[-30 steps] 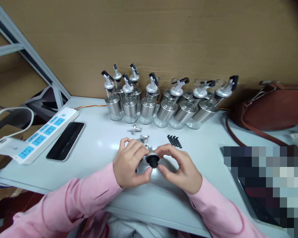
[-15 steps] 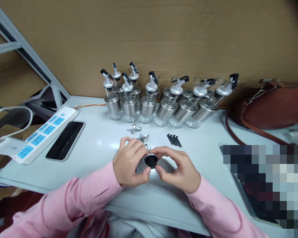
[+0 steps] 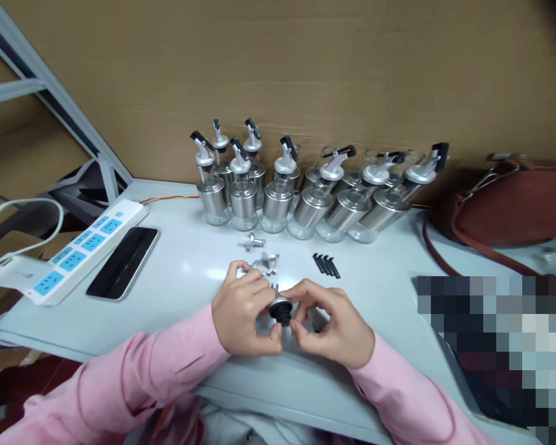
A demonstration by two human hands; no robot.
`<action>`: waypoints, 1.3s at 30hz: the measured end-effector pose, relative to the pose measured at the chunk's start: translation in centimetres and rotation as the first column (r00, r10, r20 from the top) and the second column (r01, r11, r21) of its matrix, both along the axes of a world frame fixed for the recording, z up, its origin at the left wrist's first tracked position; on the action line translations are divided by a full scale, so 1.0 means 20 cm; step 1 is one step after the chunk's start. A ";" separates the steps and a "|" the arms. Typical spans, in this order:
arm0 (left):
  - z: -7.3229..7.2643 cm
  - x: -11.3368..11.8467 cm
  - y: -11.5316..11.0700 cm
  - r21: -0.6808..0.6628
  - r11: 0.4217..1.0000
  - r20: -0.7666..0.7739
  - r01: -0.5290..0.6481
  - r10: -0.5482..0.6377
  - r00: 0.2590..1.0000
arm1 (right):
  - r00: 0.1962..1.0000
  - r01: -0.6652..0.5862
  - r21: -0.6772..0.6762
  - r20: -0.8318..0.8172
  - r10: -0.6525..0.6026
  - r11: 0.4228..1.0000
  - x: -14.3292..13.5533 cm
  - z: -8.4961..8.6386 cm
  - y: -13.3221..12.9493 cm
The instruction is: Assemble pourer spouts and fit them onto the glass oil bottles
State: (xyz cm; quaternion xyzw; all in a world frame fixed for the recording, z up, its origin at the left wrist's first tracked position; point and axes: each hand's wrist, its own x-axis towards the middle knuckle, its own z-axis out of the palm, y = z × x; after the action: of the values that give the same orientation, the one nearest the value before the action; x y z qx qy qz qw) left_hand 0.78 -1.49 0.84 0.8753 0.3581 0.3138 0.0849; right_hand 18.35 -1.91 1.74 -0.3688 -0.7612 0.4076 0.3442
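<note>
Between my two hands is a pourer stopper [image 3: 281, 311] with a silver collar and black ribbed rubber, its rubber end facing me. The fingers of my left hand [image 3: 245, 309] grip it from the left, while my right hand [image 3: 336, 321] pinches it from the right. A small dark bit shows beside my right fingers, too hidden to name. Just beyond my hands lie loose silver spout pieces [image 3: 271, 262], with another silver spout piece [image 3: 254, 241] farther back. Several black levers [image 3: 326, 266] lie side by side to the right.
Several glass bottles with steel bands [image 3: 278, 201] stand along the cardboard wall [image 3: 278, 68]. On the left are a phone [image 3: 123, 262] and a power strip [image 3: 86, 250]. A brown bag [image 3: 514, 204] sits at the right, above a blurred-out area.
The stopper and both hands have shifted slightly toward me. My right fingers have curled more, and a small dark bit now shows beside them. The view has moved a little.
</note>
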 end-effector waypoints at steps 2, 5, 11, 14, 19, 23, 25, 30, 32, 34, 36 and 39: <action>0.01 0.00 0.00 -0.013 1.000 0.009 0.002 -0.002 1.000 | 1.000 -0.003 -0.027 -0.004 0.003 1.000 0.00 0.00 0.00; 0.02 0.00 0.00 -0.027 1.000 0.032 -0.002 0.003 0.999 | 1.000 -0.001 -0.052 -0.007 0.001 0.999 0.00 -0.01 0.00; 0.02 0.00 0.00 -0.025 1.000 0.044 -0.002 0.003 0.999 | 0.999 0.033 -0.040 0.029 -0.032 0.999 -0.01 -0.01 0.01; 0.02 0.00 0.00 -0.023 1.000 0.044 -0.008 0.009 0.999 | 0.998 0.040 -0.026 0.051 -0.038 0.999 -0.01 -0.02 0.00; 0.01 0.00 0.00 0.002 1.000 0.036 -0.020 0.020 0.999 | 0.997 0.066 -0.008 0.035 -0.066 0.998 0.00 -0.02 0.00; 0.00 0.00 0.01 -0.016 0.998 0.048 -0.069 0.069 0.996 | 0.988 0.134 -0.046 -0.073 -0.137 0.990 0.01 -0.02 0.02; 0.00 -0.01 0.01 -0.032 0.997 0.092 -0.069 0.072 0.993 | 0.980 0.148 -0.031 -0.126 -0.151 0.988 0.02 -0.02 0.03; -0.01 -0.01 0.00 -0.025 1.000 0.144 0.011 -0.008 0.990 | 0.976 0.153 0.025 -0.162 -0.147 0.988 0.03 0.00 0.04; -0.01 -0.01 0.00 -0.041 0.998 0.150 0.050 -0.043 0.988 | 0.975 0.171 0.045 -0.152 -0.162 0.984 0.04 0.00 0.05; -0.02 -0.02 0.01 -0.044 0.997 0.163 0.058 -0.050 0.985 | 0.974 0.185 0.071 -0.145 -0.173 0.980 0.04 0.00 0.05; -0.03 -0.02 0.01 -0.036 0.998 0.160 0.051 -0.045 0.986 | 0.978 0.178 0.099 -0.131 -0.165 0.979 0.04 0.01 0.05; -0.03 -0.02 0.01 0.001 0.998 0.159 0.065 -0.064 0.985 | 0.988 0.132 0.150 -0.104 -0.117 0.980 0.04 0.02 0.05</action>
State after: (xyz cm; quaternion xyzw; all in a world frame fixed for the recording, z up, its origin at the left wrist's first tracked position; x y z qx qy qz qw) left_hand 0.30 -1.22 0.23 0.8584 0.3224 0.3788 0.1251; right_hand 19.24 -0.90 2.06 -0.3679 -0.7491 0.3413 0.4325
